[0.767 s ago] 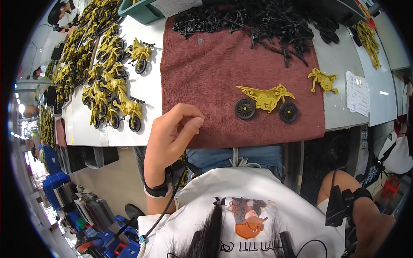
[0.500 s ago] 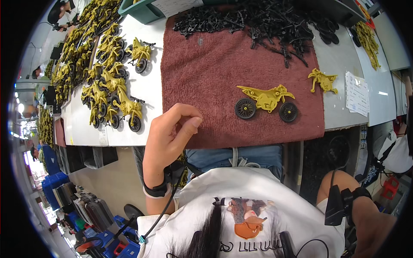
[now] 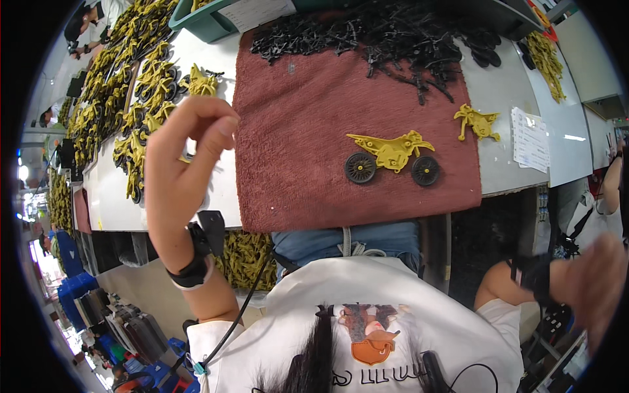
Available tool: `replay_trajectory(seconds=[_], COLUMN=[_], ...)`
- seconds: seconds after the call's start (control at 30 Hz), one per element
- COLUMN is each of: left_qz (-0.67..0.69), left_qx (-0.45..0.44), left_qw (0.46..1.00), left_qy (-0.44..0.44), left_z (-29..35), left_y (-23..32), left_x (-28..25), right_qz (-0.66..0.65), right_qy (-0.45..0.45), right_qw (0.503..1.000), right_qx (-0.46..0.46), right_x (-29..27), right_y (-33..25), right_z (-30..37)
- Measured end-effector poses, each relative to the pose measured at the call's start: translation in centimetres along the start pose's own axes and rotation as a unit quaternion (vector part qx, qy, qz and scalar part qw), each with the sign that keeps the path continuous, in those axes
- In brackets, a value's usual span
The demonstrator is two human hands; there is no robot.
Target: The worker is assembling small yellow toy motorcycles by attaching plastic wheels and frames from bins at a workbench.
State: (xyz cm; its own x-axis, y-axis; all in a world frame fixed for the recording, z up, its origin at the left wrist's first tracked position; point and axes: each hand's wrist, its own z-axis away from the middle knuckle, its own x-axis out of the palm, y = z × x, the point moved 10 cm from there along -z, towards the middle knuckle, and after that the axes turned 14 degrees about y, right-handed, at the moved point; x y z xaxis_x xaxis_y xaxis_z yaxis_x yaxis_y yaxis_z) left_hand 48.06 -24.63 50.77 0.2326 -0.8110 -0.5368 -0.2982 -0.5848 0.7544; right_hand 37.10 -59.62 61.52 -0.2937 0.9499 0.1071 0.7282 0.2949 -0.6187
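Observation:
My left hand [image 3: 185, 160] is raised over the white table at the left edge of the cloth. Its fingers are curled in and its thumb is against the index finger; whatever they may hold is hidden. Behind it, a yellow toy motorcycle [image 3: 202, 81] is partly covered. My right hand [image 3: 590, 281] is off the table at the far right, smeared by motion, its fingers unclear. On the red-brown cloth [image 3: 301, 137] lies a yellow motorcycle half-body [image 3: 392, 153] with two black spoked wheels [image 3: 360, 168] beside its ends. Another yellow body part [image 3: 477, 123] lies at the cloth's right edge.
Black plastic parts [image 3: 393, 46] are heaped along the cloth's far side. Rows of yellow motorcycles [image 3: 108, 98] fill the left. A green bin [image 3: 203, 25] stands at the back left, and paper slips [image 3: 529, 139] lie right. More yellow parts [image 3: 545, 62] lie far right.
My left hand has moved left and away from me, off the cloth and over the table. My right hand has swung up and outward at the right. The view has shifted slightly.

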Motion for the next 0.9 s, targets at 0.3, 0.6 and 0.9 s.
replay_trajectory(seconds=[0.3, 0.6, 0.9], left_qz=[-0.073, -0.092, -0.206], left_qx=[0.102, 0.154, 0.166], left_qw=[0.972, 0.962, 0.95], left_qy=[-0.198, -0.205, -0.164], left_z=[-1.6, -7.7, -8.1], left_y=[1.5, -0.3, -2.1], left_x=[8.0, 17.4, 20.7], right_qz=[0.476, 0.616, 0.619], right_qy=[-0.14, -0.272, -0.273], right_qw=[0.819, 0.706, 0.709], right_qx=[0.289, 0.219, 0.201], right_x=[-6.4, -2.9, -2.9], right_y=[19.3, 28.0, 28.1], right_z=[1.0, 0.4, 1.2])
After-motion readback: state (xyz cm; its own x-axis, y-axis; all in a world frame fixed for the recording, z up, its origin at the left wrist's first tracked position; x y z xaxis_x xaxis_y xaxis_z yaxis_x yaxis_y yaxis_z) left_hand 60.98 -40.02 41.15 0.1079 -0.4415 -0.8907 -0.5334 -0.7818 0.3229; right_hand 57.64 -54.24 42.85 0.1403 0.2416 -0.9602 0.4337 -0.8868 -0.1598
